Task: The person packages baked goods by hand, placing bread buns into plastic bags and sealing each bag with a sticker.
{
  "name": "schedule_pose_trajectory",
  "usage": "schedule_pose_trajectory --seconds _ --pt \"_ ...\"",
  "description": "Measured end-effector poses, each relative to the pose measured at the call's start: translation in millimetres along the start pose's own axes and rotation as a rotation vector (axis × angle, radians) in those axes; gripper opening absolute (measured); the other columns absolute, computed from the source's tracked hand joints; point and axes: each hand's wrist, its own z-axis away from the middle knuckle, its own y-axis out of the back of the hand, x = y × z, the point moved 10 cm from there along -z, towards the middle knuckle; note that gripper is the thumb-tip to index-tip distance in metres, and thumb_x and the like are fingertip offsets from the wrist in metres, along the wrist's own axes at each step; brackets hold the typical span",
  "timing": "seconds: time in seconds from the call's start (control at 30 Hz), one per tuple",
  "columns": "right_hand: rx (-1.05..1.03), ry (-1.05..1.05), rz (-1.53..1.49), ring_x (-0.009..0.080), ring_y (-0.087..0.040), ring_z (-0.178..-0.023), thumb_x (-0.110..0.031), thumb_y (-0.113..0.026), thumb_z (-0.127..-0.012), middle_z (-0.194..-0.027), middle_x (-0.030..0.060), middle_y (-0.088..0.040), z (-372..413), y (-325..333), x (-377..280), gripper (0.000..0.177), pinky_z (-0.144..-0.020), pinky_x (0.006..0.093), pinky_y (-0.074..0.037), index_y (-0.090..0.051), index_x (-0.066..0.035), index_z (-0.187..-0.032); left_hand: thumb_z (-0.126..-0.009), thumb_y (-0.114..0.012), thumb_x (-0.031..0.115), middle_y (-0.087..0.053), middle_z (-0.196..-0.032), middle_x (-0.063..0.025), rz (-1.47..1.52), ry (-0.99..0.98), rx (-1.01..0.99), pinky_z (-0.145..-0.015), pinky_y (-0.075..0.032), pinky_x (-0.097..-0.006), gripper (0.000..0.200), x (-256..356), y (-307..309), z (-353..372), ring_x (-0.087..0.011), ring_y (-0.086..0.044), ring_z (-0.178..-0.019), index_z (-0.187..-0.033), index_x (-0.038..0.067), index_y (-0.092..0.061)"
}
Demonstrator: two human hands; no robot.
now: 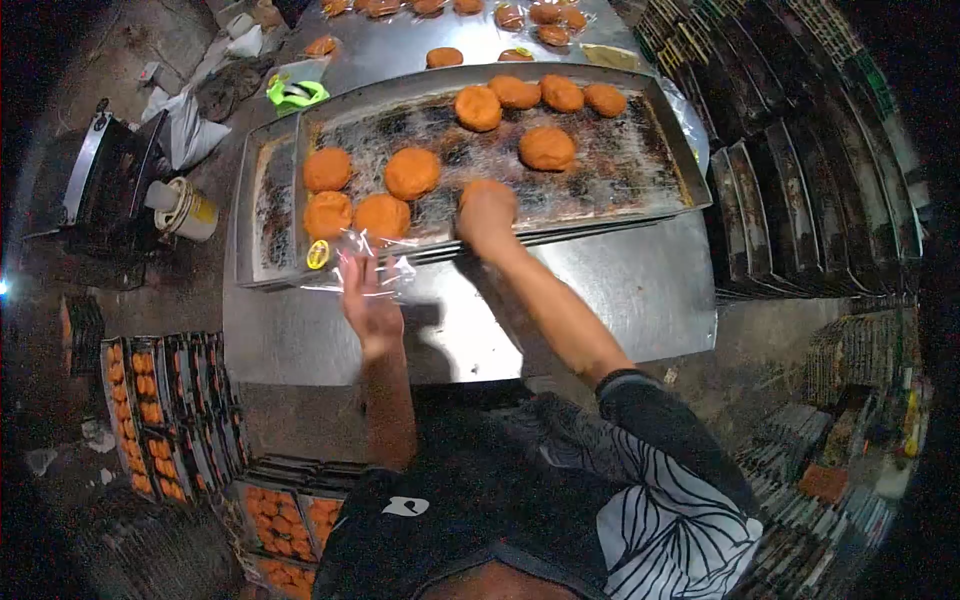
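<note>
My left hand [370,305] is at the tray's front edge, fingers closed on a clear plastic bag [402,272] with a yellow label. Over the middle of the metal tray [450,238], my right hand [487,218] is curled on a round orange-brown bun, which it mostly covers. To the left of that hand, several buns [412,173] lie in a loose group, the closest touching or just behind the bag. Another bun [547,148] sits farther right, with several more along the tray's back side.
The tray rests on a metal table [620,290], apparently stacked on others. Wrapped buns [508,16] lie at the table's far end. A bright green object [297,93] is beyond the tray's left corner. Stacked dark trays [790,200] stand right; racks of buns [155,415] stand lower left.
</note>
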Motion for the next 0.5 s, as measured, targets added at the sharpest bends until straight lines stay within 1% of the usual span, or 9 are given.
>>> schedule_pose_trajectory --seconds 0.03,0.07,0.1,0.17,0.23,0.27,0.37,0.43,0.5 --pt "0.018 -0.016 -0.108 0.0342 -0.049 -0.099 -0.033 -0.062 -0.068 -0.100 0.0219 -0.052 -14 -23 5 0.049 -0.081 0.0424 -0.041 -0.051 -0.002 -0.105 -0.084 -0.044 0.023 -0.049 -0.098 -0.0078 -0.005 -0.002 0.006 -0.084 -0.038 -0.0405 0.031 13 -2 -1 -0.0192 -0.046 -0.098 -0.109 0.005 -0.039" --pt "-0.251 0.080 -0.303 0.0319 -0.044 -0.104 -0.026 -0.064 -0.065 -0.106 0.0199 -0.048 -1 -2 -6 0.056 -0.081 0.0433 -0.039 -0.046 -0.002 -0.112 -0.083 -0.044 0.022 -0.045 -0.104 -0.0082 0.051 -0.028 0.026 -0.087 -0.036 -0.0428 0.036 26 -2 -2 -0.0209 -0.042 -0.104 -0.114 0.005 -0.036" --pt "-0.255 0.085 -0.302 0.0319 -0.044 -0.104 -0.026 -0.064 -0.065 -0.106 0.0199 -0.048 18 15 -7 0.056 -0.081 0.0433 -0.039 -0.046 -0.002 -0.112 -0.083 -0.043 0.021 -0.042 -0.110 -0.0085 0.110 -0.054 0.045 -0.090 -0.034 -0.0450 0.042 35 1 -5 -0.0226 -0.039 -0.109 -0.119 0.005 -0.032" --pt "0.430 0.528 -0.391 0.0313 -0.048 -0.094 -0.017 -0.068 -0.057 -0.104 0.0163 -0.050 86 109 -35 0.065 -0.080 0.0397 -0.039 -0.044 -0.001 -0.116 -0.080 -0.041 0.017 -0.038 -0.115 -0.0106 0.209 -0.048 0.086 -0.093 -0.032 -0.0460 0.047 37 6 -11 -0.0268 -0.039 -0.110 -0.123 0.004 -0.027" --pt "0.463 0.892 -0.530 0.0283 -0.047 -0.092 -0.010 -0.065 -0.052 -0.104 0.0126 -0.051 144 149 -68 0.064 -0.080 0.0368 -0.038 -0.044 0.000 -0.112 -0.078 -0.039 0.014 -0.038 -0.115 -0.0117 0.342 -0.063 -0.089 -0.094 -0.031 -0.0461 0.049 23 -17 -10 -0.0294 -0.037 -0.111 -0.124 0.003 -0.026" --pt "0.472 0.868 -0.540 0.0278 -0.047 -0.090 -0.009 -0.066 -0.052 -0.102 0.0119 -0.052 151 161 -69 0.066 -0.079 0.0373 -0.037 -0.043 0.000 -0.114 -0.076 -0.038 0.012 -0.038 -0.117 -0.0143 0.178 -0.099 -0.210 -0.093 -0.033 -0.0442 0.050 14 -34 -2 -0.0293 -0.039 -0.110 -0.123 0.001 -0.026" --pt "0.592 0.720 -0.620 0.0273 -0.051 -0.080 -0.009 -0.066 -0.055 -0.094 0.0111 -0.054 152 174 -40 0.069 -0.070 0.0375 -0.041 -0.041 0.000 -0.119 -0.078 -0.039 0.011 -0.038 -0.118 -0.0169 0.223 0.028 -0.372 -0.091 -0.037 -0.0399 0.049 -12 -82 22 -0.0286 -0.042 -0.109 -0.123 -0.002 -0.025" --pt "0.460 0.628 -0.589 0.0260 -0.052 -0.074 -0.011 -0.071 -0.051 -0.091 0.0133 -0.056 161 155 -21 0.083 -0.067 0.0312 -0.043 -0.033 0.005 -0.122 -0.077 -0.047 0.025 -0.039 -0.118 -0.0150 -0.651 -0.966 -0.630 -0.091 -0.036 -0.0410 0.052 -8 -94 66 -0.0250 -0.043 -0.106 -0.121 0.003 -0.030" --pt "0.519 0.537 -0.575 0.0261 -0.053 -0.068 -0.011 -0.071 -0.052 -0.089 0.0131 -0.057 160 167 -9 0.088 -0.064 0.0314 -0.045 -0.026 0.006 -0.125 -0.082 -0.044 0.020 -0.039 -0.118 -0.0159 -0.335 -0.368 -0.660 -0.085 -0.041 -0.0304 0.045 -56 -96 48 -0.0259 -0.045 -0.105 -0.119 -0.003 -0.031"
